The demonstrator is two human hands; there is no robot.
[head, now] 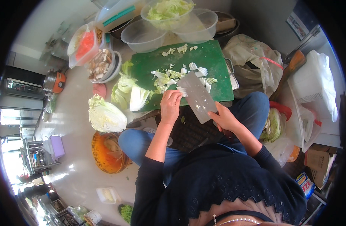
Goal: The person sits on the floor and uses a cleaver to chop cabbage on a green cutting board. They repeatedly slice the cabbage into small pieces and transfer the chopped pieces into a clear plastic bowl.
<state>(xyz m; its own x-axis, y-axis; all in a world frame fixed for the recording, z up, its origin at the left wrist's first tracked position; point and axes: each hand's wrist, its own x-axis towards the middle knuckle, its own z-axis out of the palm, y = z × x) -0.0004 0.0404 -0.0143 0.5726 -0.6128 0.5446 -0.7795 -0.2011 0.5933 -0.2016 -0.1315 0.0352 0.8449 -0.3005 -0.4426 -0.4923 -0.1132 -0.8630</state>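
Note:
In my right hand (pixel 224 116) is a broad cleaver (pixel 198 98), gripped near the base of its blade. Its flat steel face has bits of cabbage stuck to it and lies over the near edge of a green cutting board (pixel 184 60). My left hand (pixel 170 106) pinches a small white piece of cabbage (pixel 182 91) beside the blade. Cut cabbage pieces (pixel 166 78) are scattered on the board, a few of them at its far side. A cut wedge of napa cabbage (pixel 139 98) rests at the board's left edge, with leaves (pixel 123 86) around it.
A large cut napa cabbage (pixel 106 115) sits left of the board, above an orange bucket (pixel 106 155). Sliced mushrooms (pixel 100 64) fill a bowl at the back left. Clear plastic basins (pixel 143 35) stand behind the board, one holding leaves. A plastic bag (pixel 252 62) is at right.

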